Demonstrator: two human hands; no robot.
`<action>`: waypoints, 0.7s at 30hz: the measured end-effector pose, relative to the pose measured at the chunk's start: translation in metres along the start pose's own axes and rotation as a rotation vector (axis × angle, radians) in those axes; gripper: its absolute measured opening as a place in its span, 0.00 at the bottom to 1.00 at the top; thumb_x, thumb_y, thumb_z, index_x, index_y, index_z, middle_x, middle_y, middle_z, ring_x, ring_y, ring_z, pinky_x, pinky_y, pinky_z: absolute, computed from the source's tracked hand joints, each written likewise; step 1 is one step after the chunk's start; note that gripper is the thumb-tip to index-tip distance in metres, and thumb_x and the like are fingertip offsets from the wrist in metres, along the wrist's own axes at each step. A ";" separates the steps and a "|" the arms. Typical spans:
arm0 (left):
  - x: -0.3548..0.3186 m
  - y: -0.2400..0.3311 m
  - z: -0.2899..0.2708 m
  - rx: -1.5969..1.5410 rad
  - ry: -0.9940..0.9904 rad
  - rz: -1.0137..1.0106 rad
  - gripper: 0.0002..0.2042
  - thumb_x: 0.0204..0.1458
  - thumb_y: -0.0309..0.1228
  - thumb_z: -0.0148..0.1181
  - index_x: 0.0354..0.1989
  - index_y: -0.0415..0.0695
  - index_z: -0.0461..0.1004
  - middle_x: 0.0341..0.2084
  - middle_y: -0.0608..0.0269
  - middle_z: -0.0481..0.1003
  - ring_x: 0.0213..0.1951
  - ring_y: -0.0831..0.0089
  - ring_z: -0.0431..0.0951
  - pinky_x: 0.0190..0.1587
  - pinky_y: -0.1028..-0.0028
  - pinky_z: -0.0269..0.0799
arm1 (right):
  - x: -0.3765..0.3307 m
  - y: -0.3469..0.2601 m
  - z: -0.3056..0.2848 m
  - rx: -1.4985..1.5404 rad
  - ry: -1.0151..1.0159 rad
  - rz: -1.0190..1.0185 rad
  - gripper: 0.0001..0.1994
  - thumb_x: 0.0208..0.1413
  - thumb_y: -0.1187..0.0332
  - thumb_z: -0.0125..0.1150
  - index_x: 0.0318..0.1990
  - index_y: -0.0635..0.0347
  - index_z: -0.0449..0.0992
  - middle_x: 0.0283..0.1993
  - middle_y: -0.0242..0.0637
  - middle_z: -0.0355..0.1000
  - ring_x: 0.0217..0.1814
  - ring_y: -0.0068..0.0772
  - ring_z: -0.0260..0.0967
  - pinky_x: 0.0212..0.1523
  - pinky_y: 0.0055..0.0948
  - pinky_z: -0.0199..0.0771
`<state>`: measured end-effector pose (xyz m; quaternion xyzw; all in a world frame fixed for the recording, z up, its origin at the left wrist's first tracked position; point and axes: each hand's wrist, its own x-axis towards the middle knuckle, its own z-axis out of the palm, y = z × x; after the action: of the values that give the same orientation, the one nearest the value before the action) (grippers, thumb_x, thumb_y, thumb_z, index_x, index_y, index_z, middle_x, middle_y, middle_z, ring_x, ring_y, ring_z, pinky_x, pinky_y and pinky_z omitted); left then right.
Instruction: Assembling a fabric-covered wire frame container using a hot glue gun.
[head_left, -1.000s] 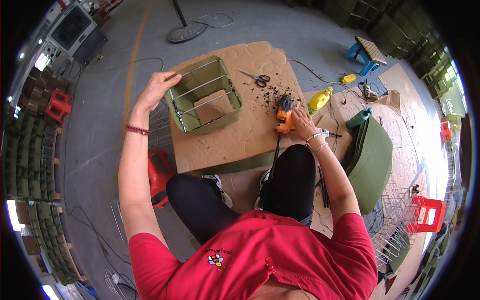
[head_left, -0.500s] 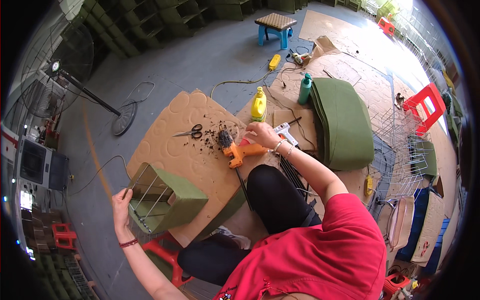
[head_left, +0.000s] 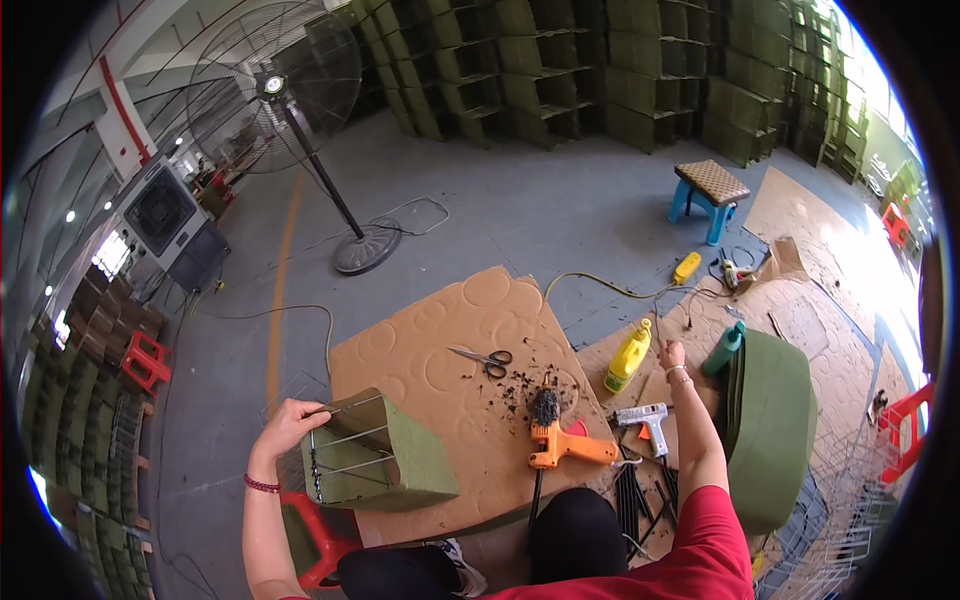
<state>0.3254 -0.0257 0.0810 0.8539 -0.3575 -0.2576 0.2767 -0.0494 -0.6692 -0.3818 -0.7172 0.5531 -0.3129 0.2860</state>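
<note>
My left hand (head_left: 292,428) grips the upper left edge of a green fabric-covered box (head_left: 425,465), tilted with its open side toward that hand; metal wires cross the opening. My right hand (head_left: 673,355) is closed, reaching out between a yellow bottle (head_left: 629,357) and a green pump bottle (head_left: 724,348). A thin dark line runs up from its fingers, but I cannot make out what it is. An orange glue gun (head_left: 570,446) with a dark, crusted nozzle lies on the cardboard sheet (head_left: 420,350). Nearby are a white glue gun (head_left: 645,424) and black-handled scissors (head_left: 494,364).
Dark crumbs litter the cardboard. Black sticks (head_left: 632,505) lie beside my knee. Folded green panels (head_left: 780,430) stand at right, with wire frames (head_left: 840,530) beyond. A pedestal fan (head_left: 368,248), a blue stool (head_left: 708,205) and stacked green boxes (head_left: 560,70) are farther back.
The view has tilted up and shifted left. My right hand has moved from above the orange glue gun out to beside the bottles. My left hand still holds the box.
</note>
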 end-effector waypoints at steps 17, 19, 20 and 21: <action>0.013 0.001 0.020 0.045 0.100 -0.003 0.14 0.58 0.34 0.60 0.45 0.36 0.80 0.25 0.64 0.79 0.30 0.83 0.71 0.37 0.75 0.71 | 0.072 -0.020 0.019 0.582 -0.272 0.574 0.20 0.58 0.54 0.63 0.24 0.65 0.76 0.17 0.36 0.69 0.11 0.29 0.65 0.13 0.29 0.70; 0.012 0.000 0.020 0.052 0.098 -0.036 0.13 0.58 0.34 0.60 0.45 0.37 0.80 0.25 0.63 0.80 0.30 0.83 0.72 0.37 0.75 0.71 | 0.073 -0.019 0.020 0.503 -0.235 0.559 0.20 0.56 0.54 0.65 0.22 0.63 0.77 0.16 0.34 0.69 0.11 0.27 0.63 0.11 0.27 0.62; 0.009 0.002 0.020 0.051 0.116 -0.035 0.13 0.58 0.34 0.60 0.45 0.37 0.80 0.26 0.61 0.80 0.30 0.83 0.72 0.37 0.75 0.71 | 0.073 -0.024 0.026 0.453 -0.202 0.592 0.20 0.55 0.55 0.67 0.20 0.62 0.76 0.14 0.33 0.68 0.10 0.26 0.62 0.11 0.27 0.60; 0.006 0.003 0.021 0.049 0.137 -0.034 0.13 0.58 0.34 0.60 0.45 0.37 0.80 0.26 0.60 0.80 0.30 0.82 0.73 0.37 0.74 0.72 | 0.071 -0.029 0.030 0.450 -0.218 0.590 0.20 0.55 0.55 0.67 0.20 0.62 0.76 0.14 0.33 0.68 0.10 0.26 0.62 0.11 0.27 0.60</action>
<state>0.3142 -0.0382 0.0671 0.8821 -0.3294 -0.1946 0.2750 0.0056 -0.7297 -0.3698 -0.4757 0.6197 -0.2527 0.5708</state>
